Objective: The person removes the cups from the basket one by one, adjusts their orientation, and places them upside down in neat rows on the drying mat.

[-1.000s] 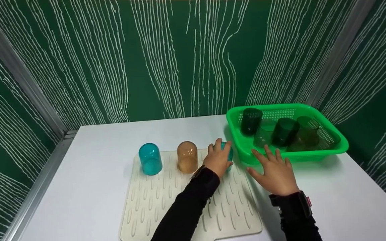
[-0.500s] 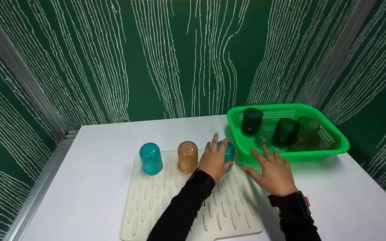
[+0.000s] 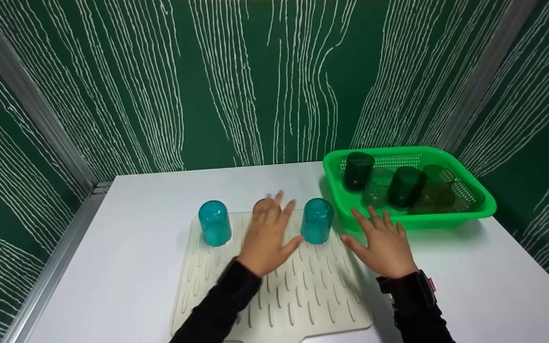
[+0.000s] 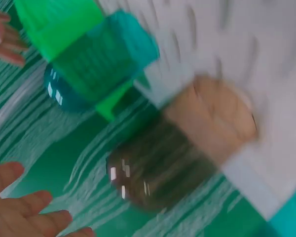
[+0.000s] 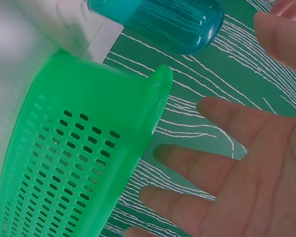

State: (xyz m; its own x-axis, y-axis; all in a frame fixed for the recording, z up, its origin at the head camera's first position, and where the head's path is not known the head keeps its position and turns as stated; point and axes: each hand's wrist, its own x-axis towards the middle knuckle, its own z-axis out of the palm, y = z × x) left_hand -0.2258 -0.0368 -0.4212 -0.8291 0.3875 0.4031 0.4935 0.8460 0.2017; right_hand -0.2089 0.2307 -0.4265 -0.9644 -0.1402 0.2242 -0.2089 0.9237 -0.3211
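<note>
My left hand (image 3: 266,238), fingers spread and a little blurred, is over the drying mat (image 3: 322,286). It overlaps an amber tumbler in the head view, hiding most of it; the left wrist view shows this amber tumbler (image 4: 207,126) apart from the fingers. A blue tumbler (image 3: 215,224) stands upside down at the mat's back left. Another blue tumbler (image 3: 317,221), also upside down, stands at the back right, close to the left thumb. Between that tumbler and the green basket (image 3: 427,220), my right hand (image 3: 384,250) hovers with straight fingers near the basket's front left corner, holding nothing.
Inside the basket lie or stand several tumblers: a dark one (image 3: 359,171), a clear one (image 3: 378,188), a second dark one (image 3: 406,187) and a brownish one (image 3: 434,195). Green walls (image 3: 303,85) with white lines rise behind and beside the white table (image 3: 112,267).
My left hand has let go of the right-hand blue tumbler and moved left to the amber one. The right hand has shifted only slightly left.
</note>
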